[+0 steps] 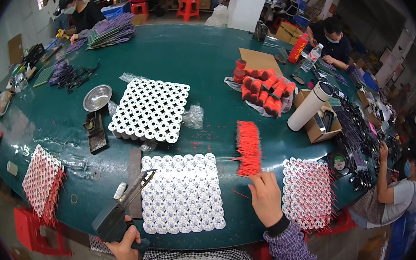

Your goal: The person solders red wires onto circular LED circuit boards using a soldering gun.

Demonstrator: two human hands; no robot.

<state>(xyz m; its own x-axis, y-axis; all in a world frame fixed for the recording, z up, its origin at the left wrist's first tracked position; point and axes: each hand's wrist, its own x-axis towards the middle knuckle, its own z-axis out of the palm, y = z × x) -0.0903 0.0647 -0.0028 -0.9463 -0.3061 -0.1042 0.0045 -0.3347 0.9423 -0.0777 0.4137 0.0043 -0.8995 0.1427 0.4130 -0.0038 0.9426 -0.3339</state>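
Observation:
My left hand (pixel 127 247) is wrapped round the handle of a dark soldering gun (pixel 111 221), whose thin metal tip points up and away. That tip hovers at the left edge of a panel of round white LED boards (pixel 181 195), lying flat before me. To the right, my right hand (pixel 265 198) has its fingers bent together at the near end of a bundle of short red wires (pixel 247 149). What lies between those fingertips is hidden. One loose red wire (pixel 239 193) shows beside them. A grey strip (pixel 134 183) lies along the panel's left side.
Panels with red wires lie left (pixel 43 179) and right (pixel 307 193). Beyond are a stack of white round-board panels (pixel 152 109), a metal bowl (pixel 97 98), red wire bundles (pixel 264 88), a white thermos (pixel 310 107) and a cardboard box (pixel 324 133). Several people work around the green table (pixel 186 47).

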